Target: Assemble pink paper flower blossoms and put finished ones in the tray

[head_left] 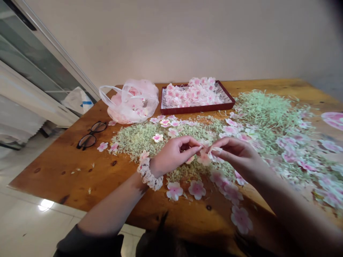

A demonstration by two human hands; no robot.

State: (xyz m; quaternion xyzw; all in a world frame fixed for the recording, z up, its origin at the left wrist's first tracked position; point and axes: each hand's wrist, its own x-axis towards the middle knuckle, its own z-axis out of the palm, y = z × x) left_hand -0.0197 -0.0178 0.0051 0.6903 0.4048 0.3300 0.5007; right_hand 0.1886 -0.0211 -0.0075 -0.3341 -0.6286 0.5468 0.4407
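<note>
My left hand (175,151), with a scrunchie (150,175) at its wrist, is closed in a pinch of thumb and forefinger. What sits at its fingertips is too small to make out. Just to the right, a pale pink-and-white artificial flower (215,154) is pinched by my right hand (238,153). The fingertips of both hands are close together above a bed of small pale green sprigs (139,139). More artificial flowers lie around them, among them a pink one (197,189) and another (174,191) near the table's front.
A dark red tray (198,108) heaped with pink flowers stands at the back of the wooden table (88,178). Left of it is a sheer pink bag (134,101). Eyeglasses (88,140) lie at the left. Green stems (270,110) pile up at the right.
</note>
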